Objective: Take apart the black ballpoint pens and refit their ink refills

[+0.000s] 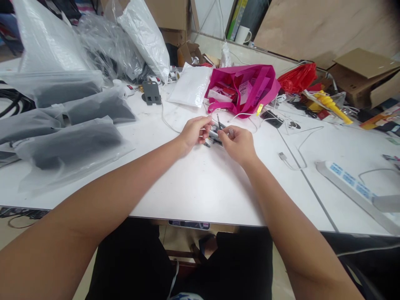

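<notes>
Near the middle of the white table (200, 183), both hands are close together over a small pile of dark and silvery pen-like items (215, 134). My right hand (238, 143) has thumb and fingers pinched around a thin dark stick (219, 121) that points upward. My left hand (196, 132) is at the pile's left side, its fingers curled and close together; whether anything small sits in them is hidden. A dark tip (206, 145) sticks out below the left fingers. Part of the pile is covered by the right hand.
Grey zip bags (71, 143) lie at the left. Behind the hands are a grey phone stand (151, 92), a white pouch (191, 85) and a pink bag (245, 89) of boxes. A power strip (353, 187) and loose cable (293, 164) are at the right.
</notes>
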Tool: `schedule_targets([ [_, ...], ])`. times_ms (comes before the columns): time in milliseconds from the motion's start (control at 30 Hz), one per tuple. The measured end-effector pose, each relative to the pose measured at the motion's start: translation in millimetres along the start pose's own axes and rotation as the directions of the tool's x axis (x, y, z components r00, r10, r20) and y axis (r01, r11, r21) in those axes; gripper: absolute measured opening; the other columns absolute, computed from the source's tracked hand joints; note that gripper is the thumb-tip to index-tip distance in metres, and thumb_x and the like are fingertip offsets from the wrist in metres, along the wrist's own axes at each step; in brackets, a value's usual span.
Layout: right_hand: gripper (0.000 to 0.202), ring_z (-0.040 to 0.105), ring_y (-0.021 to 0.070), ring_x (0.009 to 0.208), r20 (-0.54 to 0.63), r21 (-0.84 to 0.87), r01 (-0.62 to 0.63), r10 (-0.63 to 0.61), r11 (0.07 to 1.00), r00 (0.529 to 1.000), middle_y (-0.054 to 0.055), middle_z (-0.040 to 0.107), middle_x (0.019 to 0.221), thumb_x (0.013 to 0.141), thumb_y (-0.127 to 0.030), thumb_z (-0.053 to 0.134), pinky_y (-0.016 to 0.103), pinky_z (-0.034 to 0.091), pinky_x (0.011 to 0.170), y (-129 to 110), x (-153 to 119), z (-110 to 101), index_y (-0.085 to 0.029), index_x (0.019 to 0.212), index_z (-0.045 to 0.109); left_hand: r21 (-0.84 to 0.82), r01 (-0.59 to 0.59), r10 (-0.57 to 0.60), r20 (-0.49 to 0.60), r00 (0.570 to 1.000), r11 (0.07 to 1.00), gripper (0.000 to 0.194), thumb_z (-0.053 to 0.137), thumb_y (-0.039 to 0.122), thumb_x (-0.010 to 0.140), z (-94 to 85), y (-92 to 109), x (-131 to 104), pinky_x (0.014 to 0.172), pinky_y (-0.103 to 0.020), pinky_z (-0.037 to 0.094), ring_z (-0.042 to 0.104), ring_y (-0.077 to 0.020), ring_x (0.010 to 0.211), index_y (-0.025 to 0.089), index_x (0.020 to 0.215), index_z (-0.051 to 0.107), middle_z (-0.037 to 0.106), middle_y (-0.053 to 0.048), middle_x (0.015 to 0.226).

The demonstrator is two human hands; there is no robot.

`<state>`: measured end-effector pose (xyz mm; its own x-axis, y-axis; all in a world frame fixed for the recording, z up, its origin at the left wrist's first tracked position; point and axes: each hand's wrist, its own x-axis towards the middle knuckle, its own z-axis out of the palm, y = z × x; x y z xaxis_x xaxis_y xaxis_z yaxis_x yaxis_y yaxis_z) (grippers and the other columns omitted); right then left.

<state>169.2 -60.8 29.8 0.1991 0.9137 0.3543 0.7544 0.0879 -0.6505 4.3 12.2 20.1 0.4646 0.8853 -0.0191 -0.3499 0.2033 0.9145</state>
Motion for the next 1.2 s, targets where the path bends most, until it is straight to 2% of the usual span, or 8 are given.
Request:
schedule_targets([
  [100,0.030,0.045,0.0154,0.056,-0.022,0.003,-0.021,0.021,1.000,1.000,-0.003,0.052,0.056,0.089,-0.047,0.065,0.033,0.036,0.061,2,2,-3,-0.020,0.078,0.070,0.280,-0.058,0.062,-0.005,0.998,0.958,0.040,0.056,0.034,0.098,-8.6,3,1,0.044,-0.024,0.020,0.032,-0.0082,0.041,0.020,0.060,0.052,0.037,0.004,0.049],
  [233,0.030,0.045,0.0155,0.056,-0.034,0.010,-0.030,0.030,1.000,0.999,-0.003,0.052,0.056,0.089,-0.048,0.065,0.033,0.036,0.061,5,3,-5,-0.020,0.077,0.069,0.687,-0.348,0.258,0.234,0.937,0.638,0.042,0.054,0.030,0.098,-22.0,-1,2,0.059,-0.026,0.039,0.053,-0.0123,0.052,0.018,0.058,0.061,0.059,-0.003,0.053],
  [300,0.031,0.045,0.0151,0.056,-0.025,0.011,-0.020,0.020,1.000,0.999,-0.002,0.053,0.057,0.089,-0.048,0.065,0.033,0.036,0.061,5,4,-5,-0.020,0.076,0.068,0.711,-0.396,0.295,0.269,0.917,0.581,0.038,0.052,0.029,0.098,-26.0,-5,3,0.065,-0.026,0.043,0.059,-0.0129,0.058,0.018,0.063,0.065,0.067,-0.003,0.061],
  [467,0.026,0.044,0.0141,0.058,0.058,-0.004,-0.007,0.008,1.000,0.998,-0.003,0.051,0.058,0.086,-0.043,0.067,0.032,0.036,0.063,5,3,-6,-0.019,0.078,0.071,0.698,-0.316,0.240,0.208,0.948,0.643,0.034,0.050,0.029,0.097,-32.0,-7,11,0.065,-0.026,0.047,0.063,-0.0129,0.062,0.018,0.070,0.066,0.072,-0.004,0.069],
  [600,0.027,0.043,0.0136,0.057,0.097,-0.023,-0.010,0.012,1.000,0.995,-0.004,0.049,0.057,0.086,-0.043,0.067,0.032,0.035,0.063,7,4,-7,-0.018,0.077,0.072,0.704,-0.329,0.219,0.246,0.944,0.630,0.030,0.053,0.030,0.095,-35.2,-8,14,0.068,-0.028,0.048,0.064,-0.0136,0.067,0.017,0.073,0.069,0.074,-0.004,0.075],
  [733,0.026,0.041,0.0136,0.056,0.089,-0.041,-0.017,0.021,0.999,0.996,-0.004,0.048,0.056,0.085,-0.042,0.067,0.032,0.034,0.061,8,5,-8,-0.018,0.076,0.073,0.764,-0.448,0.233,0.383,0.894,0.464,0.011,0.062,0.022,0.084,-34.8,-9,10,0.069,-0.028,0.046,0.060,-0.0132,0.069,0.018,0.088,0.072,0.073,-0.002,0.082],
  [900,0.027,0.042,0.0144,0.058,0.069,-0.036,-0.007,0.010,0.999,0.998,-0.003,0.049,0.058,0.085,-0.043,0.067,0.032,0.034,0.061,9,4,-6,-0.018,0.076,0.071,0.780,-0.574,0.198,0.539,0.819,0.249,0.027,0.057,0.008,0.072,-33.3,-2,3,0.073,-0.030,0.047,0.061,-0.0158,0.079,0.018,0.094,0.069,0.071,-0.005,0.098],
  [1200,0.027,0.041,0.0137,0.057,0.061,-0.026,0.009,-0.007,1.000,0.998,-0.004,0.047,0.057,0.084,-0.043,0.067,0.032,0.034,0.061,10,4,-4,-0.019,0.074,0.071,0.860,-0.511,0.058,0.509,0.859,0.011,0.014,0.061,0.016,0.069,-39.6,12,4,0.067,-0.036,0.037,0.061,-0.0218,0.079,0.021,0.082,0.064,0.069,-0.006,0.086],
])
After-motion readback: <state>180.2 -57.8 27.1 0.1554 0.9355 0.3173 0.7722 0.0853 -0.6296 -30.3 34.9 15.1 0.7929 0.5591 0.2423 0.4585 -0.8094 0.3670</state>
